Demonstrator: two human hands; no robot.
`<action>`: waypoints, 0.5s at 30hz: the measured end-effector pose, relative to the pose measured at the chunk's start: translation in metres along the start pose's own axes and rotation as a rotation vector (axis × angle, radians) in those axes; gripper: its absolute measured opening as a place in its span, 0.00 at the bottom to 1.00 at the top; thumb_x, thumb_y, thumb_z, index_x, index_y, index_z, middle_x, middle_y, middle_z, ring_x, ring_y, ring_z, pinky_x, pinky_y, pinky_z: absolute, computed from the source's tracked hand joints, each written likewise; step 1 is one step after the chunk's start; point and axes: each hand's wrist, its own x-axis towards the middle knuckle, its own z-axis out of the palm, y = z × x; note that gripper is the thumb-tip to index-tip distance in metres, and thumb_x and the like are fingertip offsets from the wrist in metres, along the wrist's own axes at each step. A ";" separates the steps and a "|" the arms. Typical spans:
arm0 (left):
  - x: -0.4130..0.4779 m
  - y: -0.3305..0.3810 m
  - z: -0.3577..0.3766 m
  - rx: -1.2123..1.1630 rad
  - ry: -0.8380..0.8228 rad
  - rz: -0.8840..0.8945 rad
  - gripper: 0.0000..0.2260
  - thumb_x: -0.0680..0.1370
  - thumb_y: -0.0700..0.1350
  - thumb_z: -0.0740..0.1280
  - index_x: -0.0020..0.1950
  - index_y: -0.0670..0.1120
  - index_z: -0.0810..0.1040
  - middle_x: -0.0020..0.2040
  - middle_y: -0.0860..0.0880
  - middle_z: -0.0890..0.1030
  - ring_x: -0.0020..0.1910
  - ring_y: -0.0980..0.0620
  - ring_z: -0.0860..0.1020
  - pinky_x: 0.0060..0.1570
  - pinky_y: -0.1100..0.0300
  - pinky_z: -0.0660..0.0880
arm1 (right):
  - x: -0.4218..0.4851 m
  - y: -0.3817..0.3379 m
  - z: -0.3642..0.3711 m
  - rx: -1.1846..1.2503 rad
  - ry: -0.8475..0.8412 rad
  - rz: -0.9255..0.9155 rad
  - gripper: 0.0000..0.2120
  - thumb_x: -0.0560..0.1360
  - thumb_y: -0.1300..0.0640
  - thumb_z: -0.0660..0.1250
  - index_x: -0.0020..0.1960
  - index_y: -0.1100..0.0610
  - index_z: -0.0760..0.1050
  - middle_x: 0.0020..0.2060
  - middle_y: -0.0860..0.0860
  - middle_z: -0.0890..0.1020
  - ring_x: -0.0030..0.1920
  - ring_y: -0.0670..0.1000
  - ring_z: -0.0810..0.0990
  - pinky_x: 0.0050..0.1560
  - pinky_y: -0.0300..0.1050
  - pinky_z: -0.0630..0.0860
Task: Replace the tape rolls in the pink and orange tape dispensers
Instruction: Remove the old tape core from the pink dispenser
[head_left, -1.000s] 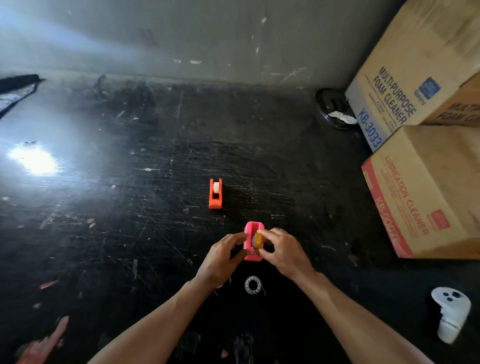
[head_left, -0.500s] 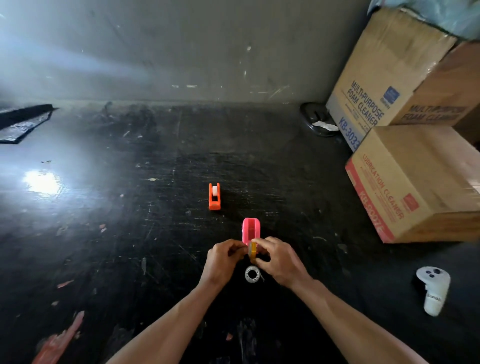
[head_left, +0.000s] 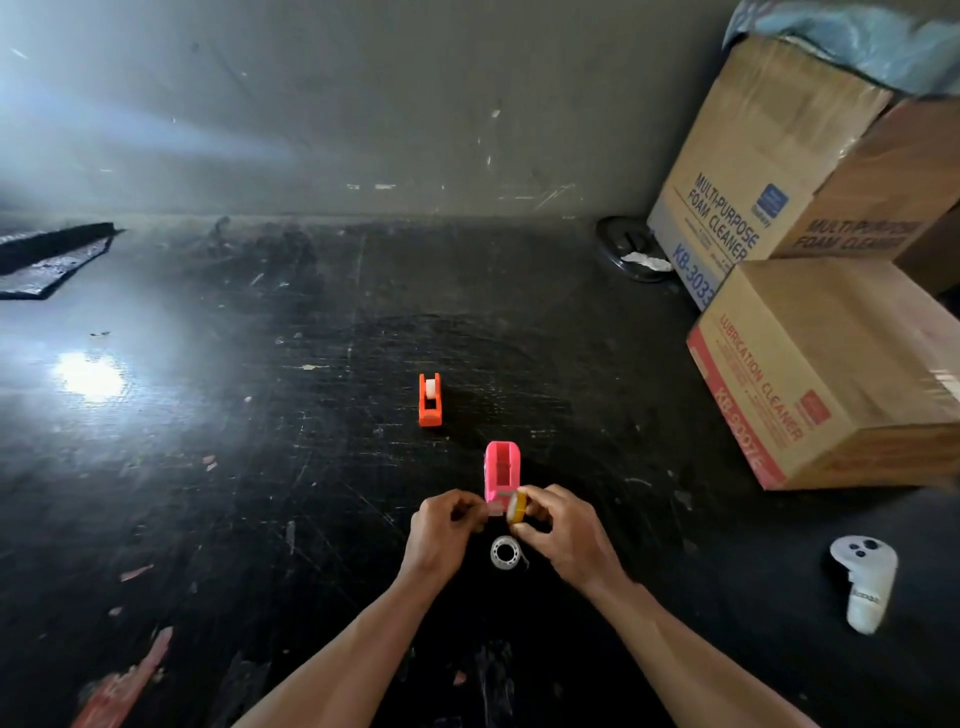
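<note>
The pink tape dispenser (head_left: 502, 467) stands on the black floor with its roll slot empty. Just in front of it my right hand (head_left: 563, 535) grips a small yellow tape roll (head_left: 517, 508). My left hand (head_left: 445, 530) pinches the loose clear end of tape (head_left: 496, 508) pulled from that roll. A clear tape roll (head_left: 505, 552) lies flat on the floor between my wrists. The orange tape dispenser (head_left: 430, 400) sits farther away, with a white roll inside it.
Stacked cardboard boxes (head_left: 826, 364) fill the right side against the grey wall. A white handheld controller (head_left: 864, 582) lies at the right. A dark round object (head_left: 631, 249) rests by the boxes, and a black mat (head_left: 47, 254) lies far left.
The yellow roll has come out of the pink dispenser and toward me in my right hand. My left hand has left the dispenser and now pinches the tape's end.
</note>
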 end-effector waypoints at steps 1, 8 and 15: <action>0.000 -0.001 -0.001 -0.006 0.011 -0.015 0.03 0.78 0.48 0.73 0.46 0.51 0.86 0.39 0.53 0.87 0.37 0.62 0.83 0.38 0.70 0.76 | -0.003 0.007 0.003 0.020 0.037 0.043 0.17 0.73 0.53 0.77 0.61 0.48 0.83 0.45 0.47 0.81 0.46 0.46 0.80 0.49 0.38 0.76; 0.006 -0.008 -0.007 -0.047 0.001 -0.064 0.03 0.78 0.43 0.72 0.47 0.49 0.86 0.39 0.52 0.87 0.36 0.60 0.83 0.40 0.65 0.77 | -0.024 0.051 0.030 0.099 0.074 0.300 0.15 0.73 0.49 0.77 0.57 0.52 0.84 0.43 0.47 0.79 0.43 0.42 0.79 0.42 0.28 0.71; 0.011 -0.007 -0.005 -0.085 -0.028 -0.124 0.03 0.78 0.43 0.73 0.46 0.50 0.86 0.39 0.51 0.87 0.37 0.60 0.83 0.37 0.66 0.75 | -0.034 0.071 0.030 0.116 0.036 0.314 0.20 0.72 0.50 0.79 0.62 0.54 0.84 0.47 0.48 0.81 0.49 0.48 0.81 0.50 0.37 0.73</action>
